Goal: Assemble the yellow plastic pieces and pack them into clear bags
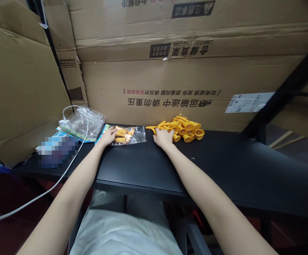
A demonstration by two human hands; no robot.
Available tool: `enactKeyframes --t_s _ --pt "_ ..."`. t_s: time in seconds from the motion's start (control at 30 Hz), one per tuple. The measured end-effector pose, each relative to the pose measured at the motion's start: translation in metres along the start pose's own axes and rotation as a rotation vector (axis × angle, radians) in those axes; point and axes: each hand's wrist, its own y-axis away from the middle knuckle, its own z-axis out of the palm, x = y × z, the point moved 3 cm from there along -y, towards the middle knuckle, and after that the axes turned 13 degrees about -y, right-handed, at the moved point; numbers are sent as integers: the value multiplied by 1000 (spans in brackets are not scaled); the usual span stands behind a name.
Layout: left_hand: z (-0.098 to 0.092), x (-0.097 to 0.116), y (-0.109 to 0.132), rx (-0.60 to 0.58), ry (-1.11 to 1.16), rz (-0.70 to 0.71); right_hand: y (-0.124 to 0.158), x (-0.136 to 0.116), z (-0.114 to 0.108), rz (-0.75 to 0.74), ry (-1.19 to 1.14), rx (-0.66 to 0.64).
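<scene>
On the black table (223,159) lies a small clear plastic bag (129,136) with several yellow-orange toy pieces inside. My left hand (107,136) rests on the bag's left end, fingers curled on it. A loose heap of the same yellow-orange pieces (187,128) sits to the right, against the cardboard. My right hand (164,136) lies at the heap's left edge, its fingers curled around pieces there.
A pile of empty clear bags (86,122) with coloured header cards sits at the far left. A white charger (65,123) and its cable (50,186) trail off the table's left edge. Large cardboard boxes (170,85) wall the back and left. A black frame bar (289,88) slants at right.
</scene>
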Motion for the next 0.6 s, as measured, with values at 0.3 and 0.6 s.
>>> enactKeyframes --t_s 0.3,0.6 --pt "1 0 0 2 6 26 -1 2 -22 8 -375 390" --pt "-1 5 2 -25 -17 37 4 -18 -49 -143 -685 484"
